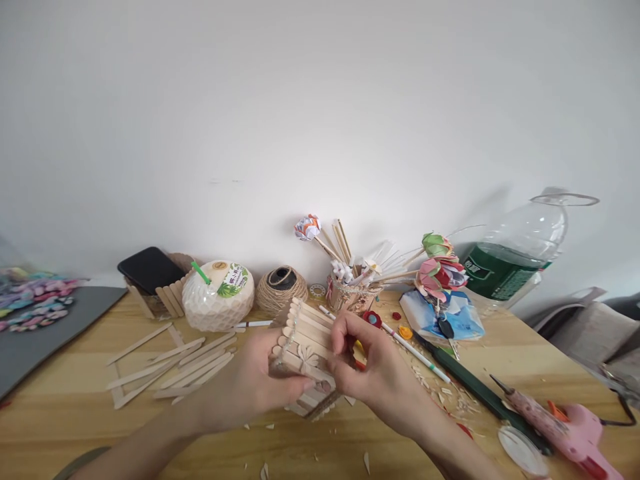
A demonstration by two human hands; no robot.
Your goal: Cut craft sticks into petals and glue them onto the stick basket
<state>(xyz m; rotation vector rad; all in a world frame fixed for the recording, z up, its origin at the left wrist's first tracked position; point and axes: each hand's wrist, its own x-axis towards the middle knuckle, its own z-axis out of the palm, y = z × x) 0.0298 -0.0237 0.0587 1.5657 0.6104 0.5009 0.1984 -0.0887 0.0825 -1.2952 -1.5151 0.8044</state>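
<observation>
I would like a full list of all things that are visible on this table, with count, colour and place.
popsicle-stick box: one, pale wood, centre, held in both hands
loose sticks: many, pale wood, left of the box
coconut drink: one, white with green straw, back left
twine ball: one, brown, beside the coconut drink
phone: one, black, back left on a stick tray
cup of sticks and paper flowers: one, pinkish, back centre
plastic bottle: one, clear with green label, back right, lying down
glue gun: one, pink, front right
table: one, light wood
left hand: grip on the box's left side
right hand: grip on the box's right side
</observation>
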